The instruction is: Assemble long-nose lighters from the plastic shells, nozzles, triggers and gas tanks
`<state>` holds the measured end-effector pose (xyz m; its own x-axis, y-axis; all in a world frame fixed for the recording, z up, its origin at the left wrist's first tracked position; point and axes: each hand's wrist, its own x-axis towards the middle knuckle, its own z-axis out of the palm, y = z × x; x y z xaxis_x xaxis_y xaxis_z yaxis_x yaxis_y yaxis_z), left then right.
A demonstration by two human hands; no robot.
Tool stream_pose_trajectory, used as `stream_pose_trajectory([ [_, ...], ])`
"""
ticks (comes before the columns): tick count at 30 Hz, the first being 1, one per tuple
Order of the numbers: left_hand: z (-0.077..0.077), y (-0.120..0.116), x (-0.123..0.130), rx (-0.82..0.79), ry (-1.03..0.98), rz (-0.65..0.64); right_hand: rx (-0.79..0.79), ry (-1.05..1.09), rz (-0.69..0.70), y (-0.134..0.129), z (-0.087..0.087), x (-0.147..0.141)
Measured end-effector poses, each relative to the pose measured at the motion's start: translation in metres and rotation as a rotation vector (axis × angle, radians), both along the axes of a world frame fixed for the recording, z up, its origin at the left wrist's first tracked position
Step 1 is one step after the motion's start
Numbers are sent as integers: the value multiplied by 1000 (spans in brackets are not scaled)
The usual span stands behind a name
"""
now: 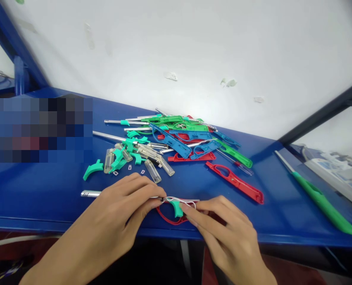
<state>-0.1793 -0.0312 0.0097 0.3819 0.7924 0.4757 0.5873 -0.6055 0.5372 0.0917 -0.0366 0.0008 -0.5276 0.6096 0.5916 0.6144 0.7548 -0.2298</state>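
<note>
Close to the table's front edge lies a partly assembled stick lighter. It has a red handle half [167,220], a teal trigger [176,208], a white wire [184,201] and a silver metal tube [90,194] sticking out to the left. My left hand [125,206] is closed over the tube, thumb and forefinger pinched at the wire where tube and handle meet. On the other side, my right hand [226,223] grips the red handle by the trigger, one finger against the wire. Its palm and fingers hide the handle's right end.
Behind the hands lies a pile of green, blue and red handle halves [171,142], with clear fuel tanks [153,171] and teal triggers [93,169]. A loose red half [236,182] lies right of them. A whole green lighter [324,202] rests farther right. Behind stands a white wall [187,47].
</note>
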Motion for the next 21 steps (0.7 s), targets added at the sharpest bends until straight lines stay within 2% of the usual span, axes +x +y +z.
stream_pose_trajectory([
  [11,-7,-3,-4,109,24,45,-4,4,-5,0,-1,0],
  [21,-8,0,-7,98,4,18,-11,11,2,0,-1,0],
])
